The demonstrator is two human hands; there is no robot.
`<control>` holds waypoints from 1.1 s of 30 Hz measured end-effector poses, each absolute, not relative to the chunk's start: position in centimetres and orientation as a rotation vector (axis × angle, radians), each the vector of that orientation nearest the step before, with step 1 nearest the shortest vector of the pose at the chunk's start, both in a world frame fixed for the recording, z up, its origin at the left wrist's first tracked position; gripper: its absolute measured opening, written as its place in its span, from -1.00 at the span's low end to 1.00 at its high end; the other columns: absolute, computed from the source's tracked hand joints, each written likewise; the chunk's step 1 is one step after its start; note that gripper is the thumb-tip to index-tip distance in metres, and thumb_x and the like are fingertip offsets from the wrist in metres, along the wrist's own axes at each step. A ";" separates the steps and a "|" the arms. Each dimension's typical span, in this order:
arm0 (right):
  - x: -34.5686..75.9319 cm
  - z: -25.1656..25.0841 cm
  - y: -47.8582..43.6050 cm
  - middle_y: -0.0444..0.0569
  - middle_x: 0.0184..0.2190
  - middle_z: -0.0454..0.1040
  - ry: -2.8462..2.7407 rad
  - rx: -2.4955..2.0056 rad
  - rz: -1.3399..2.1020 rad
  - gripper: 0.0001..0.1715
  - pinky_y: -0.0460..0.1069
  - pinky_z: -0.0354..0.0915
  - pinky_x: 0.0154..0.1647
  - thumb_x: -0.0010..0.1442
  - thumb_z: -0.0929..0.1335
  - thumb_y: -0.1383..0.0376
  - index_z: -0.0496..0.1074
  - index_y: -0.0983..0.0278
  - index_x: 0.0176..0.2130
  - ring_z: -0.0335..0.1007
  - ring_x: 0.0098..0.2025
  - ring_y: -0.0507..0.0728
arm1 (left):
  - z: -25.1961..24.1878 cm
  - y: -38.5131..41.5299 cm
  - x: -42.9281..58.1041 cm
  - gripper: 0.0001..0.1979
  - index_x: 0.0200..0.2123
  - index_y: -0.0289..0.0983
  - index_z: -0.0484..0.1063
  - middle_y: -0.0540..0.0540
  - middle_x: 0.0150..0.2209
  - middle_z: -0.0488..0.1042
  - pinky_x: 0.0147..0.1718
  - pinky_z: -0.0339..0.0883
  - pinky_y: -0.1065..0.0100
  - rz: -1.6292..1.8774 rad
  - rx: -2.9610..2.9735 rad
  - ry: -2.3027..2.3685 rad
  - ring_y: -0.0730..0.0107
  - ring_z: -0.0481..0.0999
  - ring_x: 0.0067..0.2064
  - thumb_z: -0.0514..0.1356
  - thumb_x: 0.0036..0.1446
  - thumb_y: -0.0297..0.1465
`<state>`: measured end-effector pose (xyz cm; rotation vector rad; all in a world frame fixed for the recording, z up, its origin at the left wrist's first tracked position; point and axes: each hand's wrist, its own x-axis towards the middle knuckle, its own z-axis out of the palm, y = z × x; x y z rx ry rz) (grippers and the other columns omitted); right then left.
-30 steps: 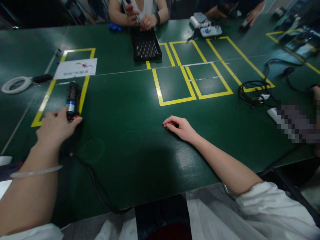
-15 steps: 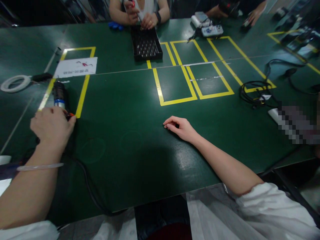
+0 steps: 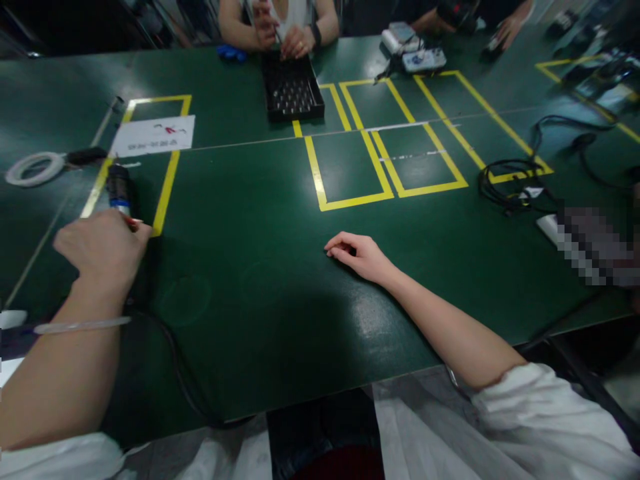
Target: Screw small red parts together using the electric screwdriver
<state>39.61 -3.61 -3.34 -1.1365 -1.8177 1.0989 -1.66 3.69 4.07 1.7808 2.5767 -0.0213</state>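
On the left of the table, my left hand [image 3: 103, 245] is closed over a black cylindrical tool [image 3: 119, 183] with a blue band and a silvery section. A red-orange bit shows beside the thumb, and most of the fingers are hidden behind the back of the hand. A black cord [image 3: 175, 360] runs from under that wrist to the front edge. My right hand [image 3: 361, 255] rests on the green tabletop, fingers loosely curled and the thumb near the fingertips, with nothing visible in it. Above it lie yellow tape rectangles [image 3: 356, 197].
A white sheet [image 3: 153, 135] and a white coil [image 3: 35, 169] lie at the left. Across the table, a person's hands [image 3: 297, 42] are above a black tray [image 3: 295, 115] of small parts. White devices [image 3: 424, 61] stand farther right. A coiled black cable [image 3: 515, 185] lies at the right.
My left hand has shifted slightly up and to the left, staying over the tool. My right hand has hardly moved.
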 end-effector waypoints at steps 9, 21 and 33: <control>39.8 -3.2 -3.7 -0.06 -0.33 0.57 -1.784 -1.131 1.152 -0.82 -0.07 0.30 -0.29 0.25 0.35 0.32 0.52 0.32 -0.17 0.40 -0.36 0.02 | 3.3 0.3 12.9 -0.64 -0.04 -0.35 0.44 -0.16 -0.22 0.54 -0.14 0.37 0.25 0.542 1.897 1.415 0.29 0.53 -0.21 0.07 0.28 -0.20; 39.0 -3.0 -4.4 -0.10 -0.34 0.54 -1.689 -0.872 1.426 -0.77 -0.06 0.32 -0.32 0.19 0.45 0.24 0.43 0.29 -0.17 0.40 -0.37 0.01 | -1.1 -2.3 18.3 -0.56 0.10 -0.34 0.32 -0.05 -0.34 0.45 -0.25 0.37 0.34 0.520 1.489 0.903 0.40 0.47 -0.31 0.11 0.29 -0.17; 39.2 -3.2 -4.3 -0.08 -0.34 0.53 -1.727 -0.952 1.307 -0.76 -0.05 0.34 -0.30 0.20 0.43 0.24 0.44 0.28 -0.12 0.42 -0.35 0.03 | -1.4 -1.9 17.7 -0.67 -0.19 -0.33 0.40 -0.10 -0.27 0.49 -0.17 0.37 0.30 0.484 1.381 0.880 0.37 0.49 -0.22 0.21 0.22 -0.15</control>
